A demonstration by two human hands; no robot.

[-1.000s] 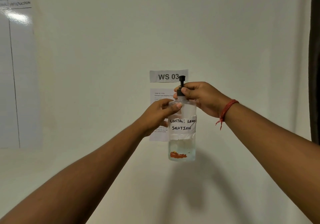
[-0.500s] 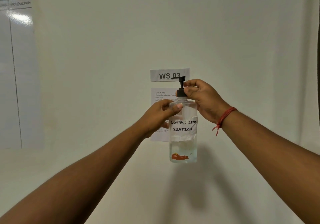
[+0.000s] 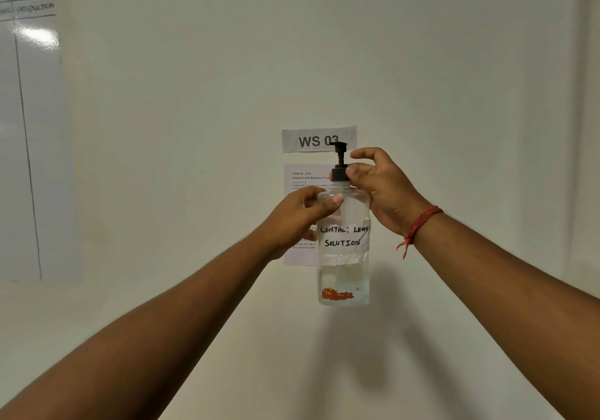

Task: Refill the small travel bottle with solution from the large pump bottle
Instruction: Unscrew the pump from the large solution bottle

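I hold the large clear pump bottle (image 3: 344, 257) up in the air in front of the wall. It carries a white label reading "CONTACT LENS SOLUTION" and has a little clear liquid at the bottom. My left hand (image 3: 298, 218) grips its shoulder from the left. My right hand (image 3: 380, 189) pinches the black pump collar (image 3: 339, 173) between thumb and fingers, with the index finger raised beside the pump stem. The small travel bottle is not in view.
A "WS 03" sign (image 3: 311, 138) and a printed task sheet (image 3: 302, 186) hang on the wall behind the bottle. A whiteboard (image 3: 29, 147) with handwriting is at the far left. A red thread is tied around my right wrist.
My right hand has turned on the pump collar and its fingers have shifted from covering the collar to pinching it from the right. The pump head now points left.
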